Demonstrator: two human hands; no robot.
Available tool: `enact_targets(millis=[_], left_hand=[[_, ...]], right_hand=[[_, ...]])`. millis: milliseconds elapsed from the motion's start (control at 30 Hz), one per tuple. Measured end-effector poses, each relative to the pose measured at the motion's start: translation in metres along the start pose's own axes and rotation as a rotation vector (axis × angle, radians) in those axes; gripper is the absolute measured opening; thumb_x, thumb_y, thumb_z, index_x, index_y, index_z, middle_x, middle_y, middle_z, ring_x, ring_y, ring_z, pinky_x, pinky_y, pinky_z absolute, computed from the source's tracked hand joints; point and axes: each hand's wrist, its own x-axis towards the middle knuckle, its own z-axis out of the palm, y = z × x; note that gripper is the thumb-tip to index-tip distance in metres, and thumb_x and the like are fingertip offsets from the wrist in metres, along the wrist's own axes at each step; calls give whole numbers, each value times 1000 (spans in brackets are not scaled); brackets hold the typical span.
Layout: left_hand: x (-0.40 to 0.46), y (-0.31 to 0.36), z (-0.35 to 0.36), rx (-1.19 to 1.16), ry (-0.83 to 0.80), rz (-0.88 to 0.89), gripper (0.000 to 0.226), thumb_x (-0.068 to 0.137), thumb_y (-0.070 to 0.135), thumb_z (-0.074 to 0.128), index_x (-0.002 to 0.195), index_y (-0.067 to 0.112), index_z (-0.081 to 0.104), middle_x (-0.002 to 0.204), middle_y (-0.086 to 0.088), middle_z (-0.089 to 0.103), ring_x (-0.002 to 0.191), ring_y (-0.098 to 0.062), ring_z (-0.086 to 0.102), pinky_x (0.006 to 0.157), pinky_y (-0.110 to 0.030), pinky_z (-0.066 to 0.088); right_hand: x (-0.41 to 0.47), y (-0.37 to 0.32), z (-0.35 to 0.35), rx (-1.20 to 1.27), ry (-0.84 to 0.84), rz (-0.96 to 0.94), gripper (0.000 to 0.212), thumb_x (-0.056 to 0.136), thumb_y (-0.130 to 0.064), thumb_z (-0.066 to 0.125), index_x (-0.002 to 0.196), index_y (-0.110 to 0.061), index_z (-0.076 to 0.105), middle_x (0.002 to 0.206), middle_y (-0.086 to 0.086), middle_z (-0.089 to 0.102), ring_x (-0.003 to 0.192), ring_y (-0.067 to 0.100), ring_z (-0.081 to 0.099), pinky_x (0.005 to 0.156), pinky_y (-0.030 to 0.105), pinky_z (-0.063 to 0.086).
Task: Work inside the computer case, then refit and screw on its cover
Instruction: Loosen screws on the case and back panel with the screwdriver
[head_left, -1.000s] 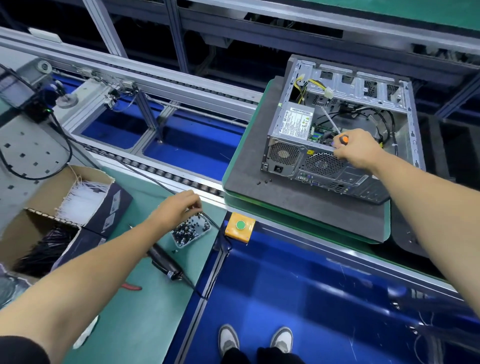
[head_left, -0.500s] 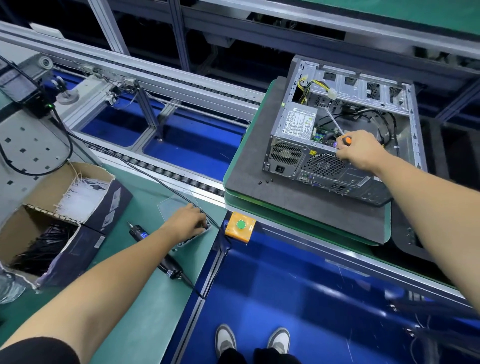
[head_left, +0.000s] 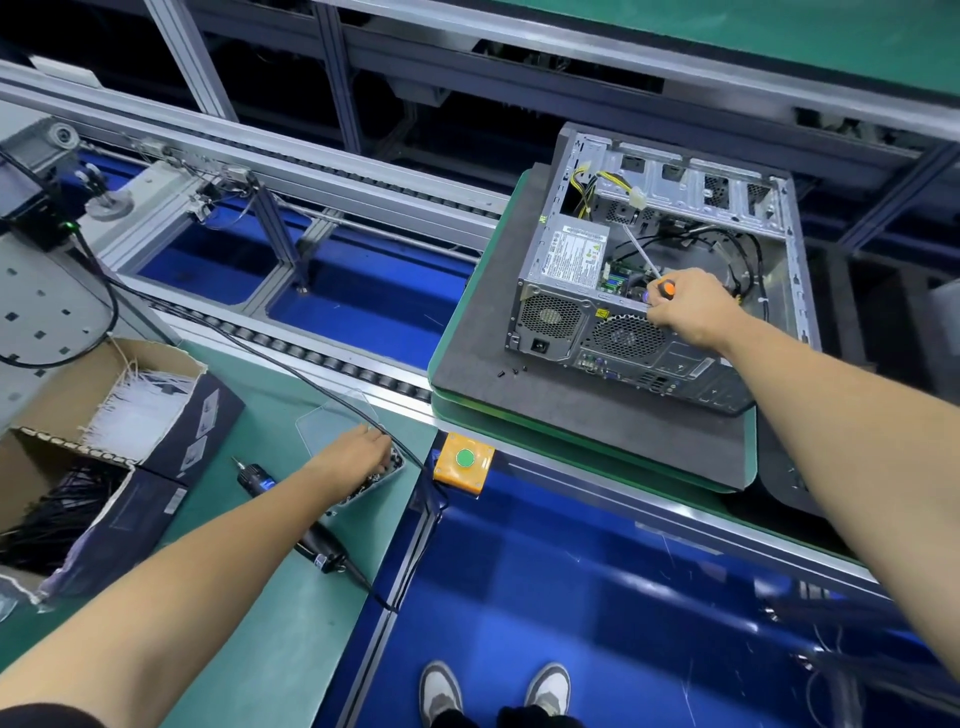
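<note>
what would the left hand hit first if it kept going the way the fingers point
The left hand points up and right over the screw tray. Going straight on, it would likely first meet the black cable just past the fingertips, then the conveyor rail; depth is unclear.

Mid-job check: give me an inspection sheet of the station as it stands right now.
Surface: green bench mat; grey foam pad on the conveyor pallet.
Job's things: computer case open, cover off; screwdriver; screw tray; electric screwdriver lying on the mat.
Clutter: loose screws on the pad; cardboard box of white and black cable ties.
Grippers: right hand shut on the screwdriver at the case rim; left hand in the screw tray, fingers hidden.
Cables: black cord crossing the bench; wiring loose inside the case.
Surroundings: orange button box; roller conveyor.
</note>
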Motion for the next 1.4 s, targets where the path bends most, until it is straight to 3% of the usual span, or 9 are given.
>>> enact_targets(millis=[233,333,467,667,867,1033,1133,1267,1400], left_hand=[[-3,-7,-10,-144,76,17,8,104,16,51,107,18,58,109,3,57,100,-17,50,88,-32,44],[-2,4,-29,-378,219,21,7,104,19,53,104,19,60,103,6,53,94,-14,53,86,-31,49],[20,57,-73,-730,396,75,11,102,16,59,101,21,69,98,7,62,92,-6,60,85,-18,48],[62,162,-105,-1933,158,-114,18,104,-3,47,103,6,62,87,-8,57,76,-12,56,74,-20,55],[97,214,-105,-2355,146,-305,17,105,-2,45,101,4,61,95,-11,57,84,-14,58,71,-18,57],[115,223,-111,-2421,194,-242,12,101,0,54,108,2,64,95,-10,66,85,-11,70,77,-20,58],[119,224,-121,-2260,249,-145,11,98,-1,60,105,5,66,93,-8,69,86,-11,73,79,-20,58],[123,226,-144,-1802,615,-57,12,97,1,64,99,12,68,83,-1,73,86,-17,74,79,-25,59],[123,233,-156,-1546,862,-8,12,95,11,68,94,23,68,87,4,74,87,-16,74,82,-28,59]], right_hand=[[1,1,-1,7,-2,-5,23,74,3,58,63,-13,45,59,7,44,59,21,34,58,34,31],[3,2,-2,4,-2,-5,19,74,2,59,65,-12,49,61,10,49,57,21,38,57,32,34],[5,4,-2,15,-16,-14,18,76,2,59,66,-11,51,61,11,49,56,20,38,56,32,34],[5,4,-2,17,-33,-32,26,77,3,59,61,-13,45,57,8,44,55,19,35,55,31,31],[7,7,-1,10,-34,-65,27,77,3,59,61,-11,42,60,10,41,59,20,34,58,34,32],[9,9,1,-7,-28,-67,26,74,-1,58,60,-14,42,58,7,41,58,21,34,58,35,31],[9,10,2,-5,-30,-71,26,73,-1,58,60,-15,41,56,4,39,57,20,32,58,35,29],[9,10,1,3,-32,-74,24,73,0,57,61,-13,41,57,6,39,59,20,32,58,36,28],[8,10,2,17,-33,-97,25,74,1,57,62,-13,40,60,9,38,61,21,32,59,36,28]])
